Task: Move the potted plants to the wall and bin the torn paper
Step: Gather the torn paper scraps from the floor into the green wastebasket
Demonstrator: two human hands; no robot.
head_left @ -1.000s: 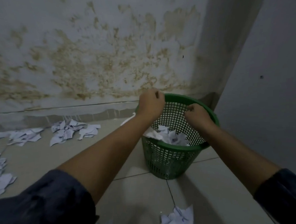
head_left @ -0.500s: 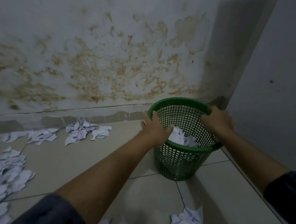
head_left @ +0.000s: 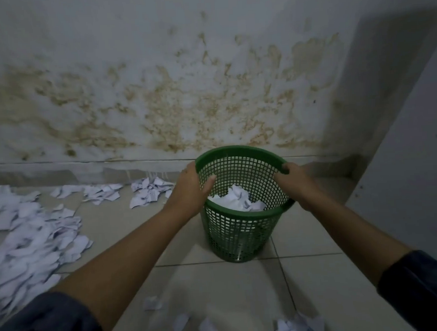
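A green mesh bin [head_left: 238,237] stands on the tiled floor near the corner, with torn white paper [head_left: 236,198] inside it. My left hand [head_left: 191,191] grips the bin's left rim, thumb inside the basket. My right hand [head_left: 294,182] grips the right rim, fingers curled over the edge. A large spread of torn paper [head_left: 30,243] covers the floor at the left. More scraps [head_left: 148,191] lie along the wall's base. No potted plants are in view.
A stained wall [head_left: 183,103] rises straight ahead, and a second wall [head_left: 417,166] closes the corner on the right. Small paper scraps [head_left: 191,325] and a crumpled clump [head_left: 300,328] lie on the tiles close to me.
Both hands came down from above the bin and took hold of its rim on either side. The view has shifted so the bin sits more central and more floor paper shows at left.
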